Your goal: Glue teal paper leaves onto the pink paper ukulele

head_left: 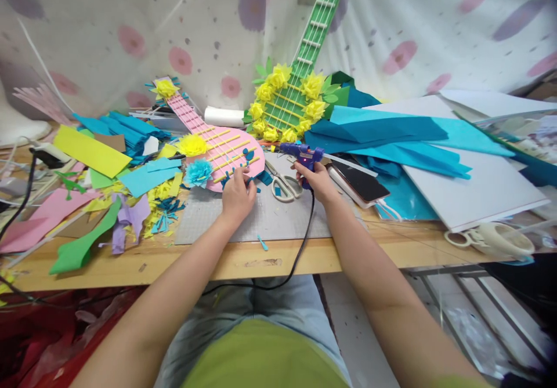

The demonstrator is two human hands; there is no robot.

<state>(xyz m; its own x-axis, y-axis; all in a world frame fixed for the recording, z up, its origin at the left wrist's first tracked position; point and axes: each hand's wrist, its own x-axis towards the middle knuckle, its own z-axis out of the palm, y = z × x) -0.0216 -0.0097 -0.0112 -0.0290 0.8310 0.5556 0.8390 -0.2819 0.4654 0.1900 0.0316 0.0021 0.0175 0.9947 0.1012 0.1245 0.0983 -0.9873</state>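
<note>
My right hand (317,180) is wrapped round the handle of a blue glue gun (303,155) whose nozzle points left, with its black cord (300,249) running down off the table. My left hand (237,194) rests with curled fingers on the lower edge of a pink paper guitar (226,150), pinching a small teal paper piece (249,182). The pink guitar carries yellow strings, a yellow paper flower (192,144) and a light blue paper flower (199,172). Scissors (282,184) lie between my hands on a grey cutting mat (270,214).
A green paper guitar (300,80) ringed with yellow flowers leans on the curtain behind. Teal paper sheets (391,138), white boards (483,185) and a phone (361,182) lie right. Coloured paper scraps (108,202) cover the left side. A white cup (496,240) lies near the front edge.
</note>
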